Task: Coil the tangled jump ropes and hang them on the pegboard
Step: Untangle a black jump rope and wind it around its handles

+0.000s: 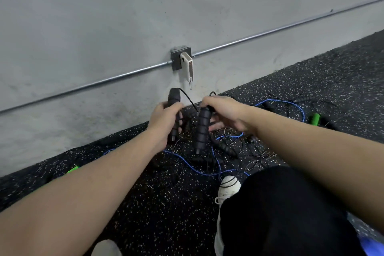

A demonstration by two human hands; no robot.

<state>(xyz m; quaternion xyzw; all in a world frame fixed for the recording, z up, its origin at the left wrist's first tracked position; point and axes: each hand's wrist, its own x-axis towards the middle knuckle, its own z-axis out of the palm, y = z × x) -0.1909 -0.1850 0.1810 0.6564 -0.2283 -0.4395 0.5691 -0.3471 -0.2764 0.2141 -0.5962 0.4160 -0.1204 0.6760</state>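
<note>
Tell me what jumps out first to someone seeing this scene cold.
At centre, the left hand grips one black handle upright while the right hand holds a ribbed black handle beside it. Below them a blue rope tangles with thin black cords on the speckled floor. A white charger hangs on the wall above.

Tangled ropes [207, 164] clutter the floor [166, 203] below the wall [124, 27].

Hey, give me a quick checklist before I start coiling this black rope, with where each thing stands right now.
1. Left hand grips one black handle: ok.
2. Right hand holds the second black handle: ok.
3. Black cord free of the blue rope on the floor: cannot tell.
4. Other ropes sorted: not ok, tangled pile.
5. Pegboard in sight: not ok.
</note>
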